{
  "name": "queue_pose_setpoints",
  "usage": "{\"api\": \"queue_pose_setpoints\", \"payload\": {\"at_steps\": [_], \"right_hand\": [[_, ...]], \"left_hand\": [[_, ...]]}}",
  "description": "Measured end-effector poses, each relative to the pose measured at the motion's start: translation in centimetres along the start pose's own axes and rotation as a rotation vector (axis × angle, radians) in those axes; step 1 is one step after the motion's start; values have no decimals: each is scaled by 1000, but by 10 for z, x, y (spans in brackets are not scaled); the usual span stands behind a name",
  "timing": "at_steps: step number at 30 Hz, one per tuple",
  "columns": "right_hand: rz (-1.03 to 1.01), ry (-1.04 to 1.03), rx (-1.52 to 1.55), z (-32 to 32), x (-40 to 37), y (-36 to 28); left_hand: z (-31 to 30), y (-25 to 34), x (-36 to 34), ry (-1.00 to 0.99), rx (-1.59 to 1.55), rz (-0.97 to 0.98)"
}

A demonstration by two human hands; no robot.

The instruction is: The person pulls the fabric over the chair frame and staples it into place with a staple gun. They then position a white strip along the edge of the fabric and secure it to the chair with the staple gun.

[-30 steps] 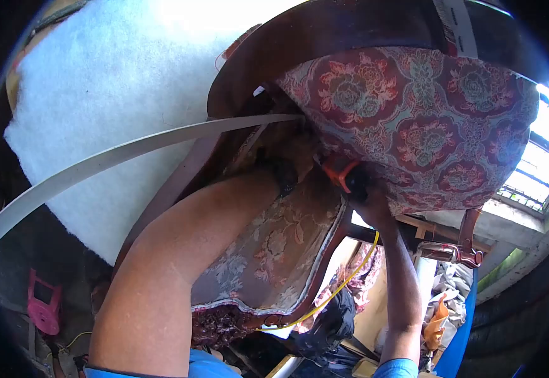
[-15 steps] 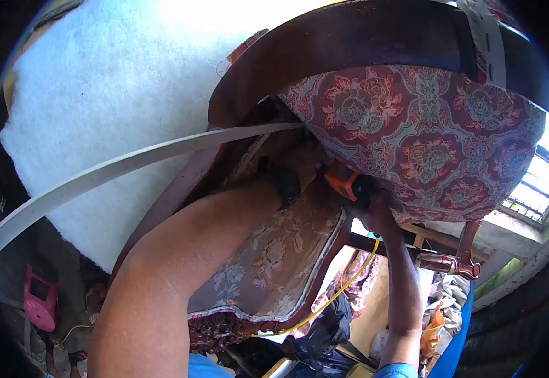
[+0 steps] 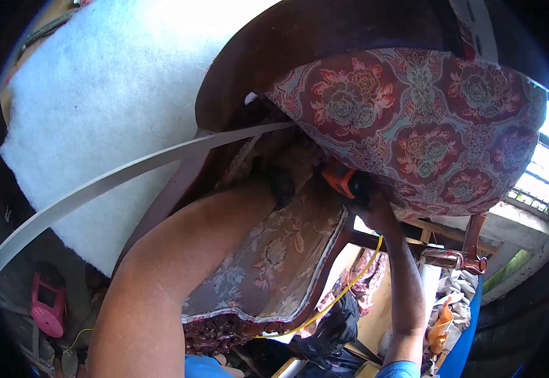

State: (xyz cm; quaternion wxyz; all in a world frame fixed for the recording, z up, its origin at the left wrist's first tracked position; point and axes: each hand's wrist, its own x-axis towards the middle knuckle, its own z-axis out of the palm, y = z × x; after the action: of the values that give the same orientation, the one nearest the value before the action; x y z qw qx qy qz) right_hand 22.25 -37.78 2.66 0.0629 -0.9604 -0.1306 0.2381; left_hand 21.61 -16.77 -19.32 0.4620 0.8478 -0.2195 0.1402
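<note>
My right hand (image 3: pixel 380 214) is wrapped round the grip of an orange and black staple gun (image 3: pixel 342 181), with a yellow air hose (image 3: pixel 350 285) running down from it. The tool's nose points into the dark gap under a seat covered in red and green floral fabric (image 3: pixel 427 154). Deep in the same gap lies my left hand (image 3: pixel 301 159), a dark band (image 3: pixel 281 188) round its wrist. Shadow hides its fingers. A long pale strip (image 3: pixel 129 159) curves in from the left and ends close above that hand. Below my hands is the chair's floral back panel (image 3: pixel 268 264).
A dark wooden chair rail (image 3: pixel 325 31) arches over the seat. White batting (image 3: pixel 110 107) spreads behind at the left. A pink stool (image 3: pixel 49 309) stands on the floor at the lower left. A carved wooden edge (image 3: pixel 217 335) and a black bag (image 3: pixel 334 327) are below.
The camera view has shifted slightly, so the seat sits a little higher and the stool farther right. Both hands and the staple gun hold nearly the same place in the gap.
</note>
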Motion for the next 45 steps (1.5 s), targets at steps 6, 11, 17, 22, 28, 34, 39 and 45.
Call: {"api": "queue_pose_setpoints", "payload": {"at_steps": [6,11,17,22,28,34,39,45], "right_hand": [[68,-1,-70,-3,-14,-14],[35,34,-13,4,-5,-14],[82,-4,-78,-4,1,-41],[36,16,-50,3,0,-28],[64,-18,-170,1,1,-29],[-5,7,-36,4,6,-25],[-59,55,-93,2,2,-34],[-11,57,-127,-1,-2,-39]], "left_hand": [[-7,2,2,130,61,49],[-14,0,3,91,146,108],[14,-15,5,102,44,90],[-14,-3,2,-1,201,123],[-8,-4,3,39,182,121],[-28,1,0,46,302,182],[-28,-8,0,-98,308,207],[-64,-7,10,-191,325,66]]}}
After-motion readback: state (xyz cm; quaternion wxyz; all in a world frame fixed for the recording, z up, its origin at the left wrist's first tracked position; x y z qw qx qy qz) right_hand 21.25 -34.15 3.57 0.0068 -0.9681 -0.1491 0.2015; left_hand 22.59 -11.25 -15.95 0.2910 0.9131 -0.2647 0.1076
